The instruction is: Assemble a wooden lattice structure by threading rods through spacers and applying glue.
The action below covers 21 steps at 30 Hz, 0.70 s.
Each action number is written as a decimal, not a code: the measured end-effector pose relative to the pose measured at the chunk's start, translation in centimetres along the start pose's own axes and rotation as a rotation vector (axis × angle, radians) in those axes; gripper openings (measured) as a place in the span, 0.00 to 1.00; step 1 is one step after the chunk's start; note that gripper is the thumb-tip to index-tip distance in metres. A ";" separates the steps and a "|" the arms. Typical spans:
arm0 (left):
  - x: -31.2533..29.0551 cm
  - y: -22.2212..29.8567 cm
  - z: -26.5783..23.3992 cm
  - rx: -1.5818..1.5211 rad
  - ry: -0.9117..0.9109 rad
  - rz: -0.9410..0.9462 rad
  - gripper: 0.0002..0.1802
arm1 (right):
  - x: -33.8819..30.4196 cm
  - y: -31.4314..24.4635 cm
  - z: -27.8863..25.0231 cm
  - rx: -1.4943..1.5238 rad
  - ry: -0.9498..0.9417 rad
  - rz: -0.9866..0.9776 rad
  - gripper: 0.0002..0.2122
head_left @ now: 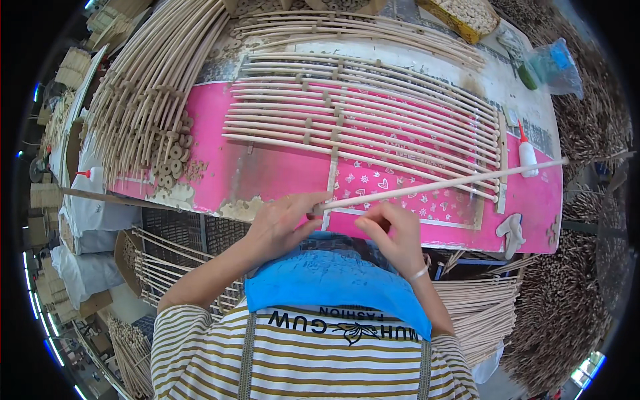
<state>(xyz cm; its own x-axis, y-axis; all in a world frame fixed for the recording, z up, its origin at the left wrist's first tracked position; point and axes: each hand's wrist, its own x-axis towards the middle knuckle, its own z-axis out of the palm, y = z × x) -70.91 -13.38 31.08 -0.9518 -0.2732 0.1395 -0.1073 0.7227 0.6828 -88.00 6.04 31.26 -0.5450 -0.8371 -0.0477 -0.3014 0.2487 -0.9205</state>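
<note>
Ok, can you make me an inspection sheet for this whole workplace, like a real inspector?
Surface: table with glossy pink covering; beige patches along the near edge.
Job's things: slim pale wooden rod, held slantwise; row of similar pale wooden rods beyond it.
Clutter: pile of beige ring-shaped pieces; white bottle with red nozzle.
Grips: left hand holds the rod's near end; right hand is close by, contents unclear.
Cables: nothing seen.
Surroundings: dense mass of thin reddish-brown sticks at right.

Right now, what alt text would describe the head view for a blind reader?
A person's left hand grips a pale rod near one end, the right hand nearby. Similar rods lie in a row on a pink-and-white table.
</note>
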 end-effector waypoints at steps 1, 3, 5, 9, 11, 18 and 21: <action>-0.1 0.1 -0.4 -0.029 0.011 0.037 0.23 | -0.7 -1.0 -1.0 -0.208 0.042 -0.200 0.09; 0.0 0.3 -0.8 0.009 -0.002 -0.035 0.23 | -0.8 -2.4 -2.1 -0.384 0.174 -0.389 0.10; 0.3 0.1 -1.1 0.091 0.039 -0.046 0.24 | 0.0 -3.0 -3.5 -0.823 0.251 -0.561 0.17; 0.5 0.2 -1.7 0.282 0.071 0.180 0.20 | 2.1 -2.9 -4.9 -0.885 -0.176 -0.376 0.16; 0.4 0.4 -2.2 0.322 0.032 0.158 0.19 | 2.1 -2.8 -5.0 -0.815 -0.302 -0.382 0.11; -1.3 0.6 -5.0 0.055 -0.315 -0.067 0.18 | 0.8 -2.8 -8.0 -1.005 -0.279 -0.589 0.08; -1.7 -1.9 -7.9 0.012 -0.311 -0.219 0.18 | 1.2 -3.5 -10.9 -1.049 -0.146 -0.635 0.08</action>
<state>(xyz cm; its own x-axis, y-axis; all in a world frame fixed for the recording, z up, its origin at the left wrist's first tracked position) -66.79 -19.30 35.19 -0.9476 -0.2170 -0.2345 -0.3191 0.6763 0.6639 -96.11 9.48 38.63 -0.0009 -0.9820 0.1891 -0.9990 -0.0074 -0.0430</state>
